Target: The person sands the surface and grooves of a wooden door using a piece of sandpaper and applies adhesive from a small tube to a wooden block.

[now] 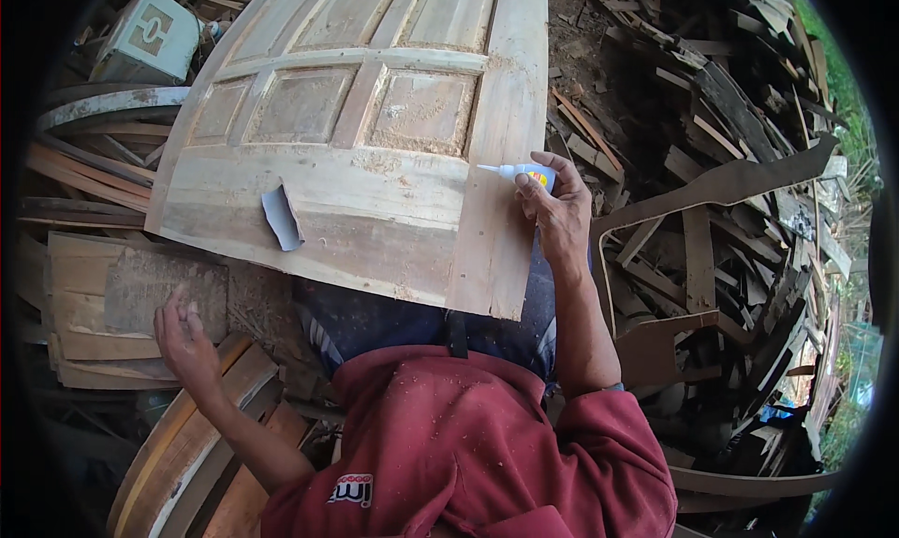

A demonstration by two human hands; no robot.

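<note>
My right hand [561,205] pinches a small white glue bottle [521,174] with a thin pointed nozzle, between thumb and fingers. Its tip points left, just over the right side of a wooden panelled door [375,196] that lies flat before me. Sawdust covers parts of the door, thickest in the recessed panel [421,112] near the nozzle. A curled piece of sandpaper [281,218] rests on the door's near left part. Off the door's left edge, my left hand [184,337] hangs with fingers loosely apart and holds nothing, above some thin boards.
Flat boards [84,304] are stacked at the left, with curved wooden pieces [178,440] below them. A pale box-like container [148,37] stands at the far left. Wood scraps [740,117] heap up along the right, where a long curved cut-out board [721,187] juts toward me.
</note>
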